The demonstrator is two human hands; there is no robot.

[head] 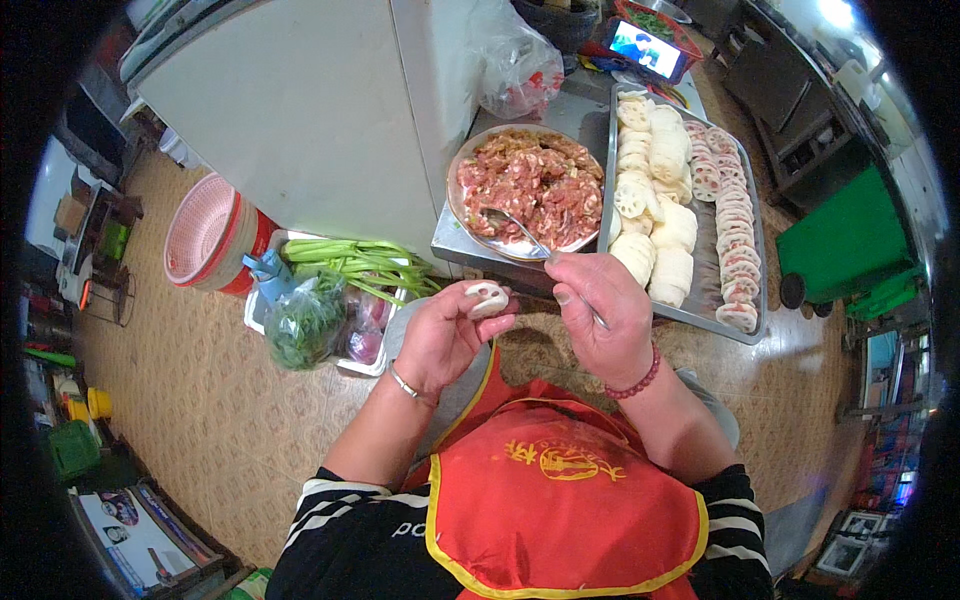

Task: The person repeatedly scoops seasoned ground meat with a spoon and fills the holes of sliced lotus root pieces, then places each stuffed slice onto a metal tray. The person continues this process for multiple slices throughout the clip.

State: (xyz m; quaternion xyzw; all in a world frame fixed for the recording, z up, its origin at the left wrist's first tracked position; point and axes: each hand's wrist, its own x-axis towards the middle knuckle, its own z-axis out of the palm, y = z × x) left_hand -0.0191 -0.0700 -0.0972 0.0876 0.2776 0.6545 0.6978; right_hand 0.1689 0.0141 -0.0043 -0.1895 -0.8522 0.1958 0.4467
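My left hand [450, 330] pinches a lotus root slice [487, 298] between thumb and fingers, in front of the plate. In my right hand [604, 311] is the handle of a metal spoon [529, 234], its bowl end resting in the minced meat [540, 180] mixed with pale and green bits. The meat fills a round plate [452, 180] on a metal-topped surface. Right of it lies a metal tray [701, 262]. Rows of plain pale lotus root slices [637, 255] fill its left part; slices with meat between them [735, 232] stand in rows on the right.
A white refrigerator-like panel [300, 105] rises behind left. On the floor, a white basket [253, 311] holds green stalks [337, 255] and bagged vegetables [304, 322], beside stacked pink and red baskets [202, 229]. A phone [645, 49] stands beyond the tray; a green wheeled bin [847, 232] is at right.
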